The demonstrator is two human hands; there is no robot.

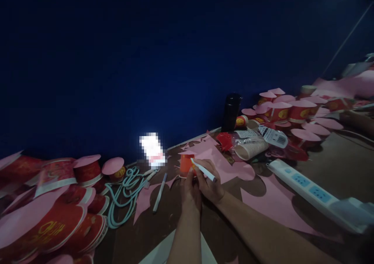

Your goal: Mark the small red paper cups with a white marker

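Note:
A small red-orange paper cup [186, 163] stands on the brown table in front of me. My left hand [191, 192] is closed around its near side, with part of the cup hidden behind the fingers. My right hand [212, 184] grips a white marker [207, 171]. The marker's tip points left at the cup's side; whether it touches cannot be made out. A second slim marker [160, 193] lies to the left of my hands. Pink paper offcuts [214, 155] spread behind and beside the cup.
Red cups topped with pink discs crowd the left [87, 170] and the right back [280, 112]. Also around are a coiled pale-blue cord [112, 213], a glowing blurred screen [152, 150], a black bottle [230, 112], stacked cups [251, 150] and a power strip [309, 192]. Another person's arm [358, 120] shows far right.

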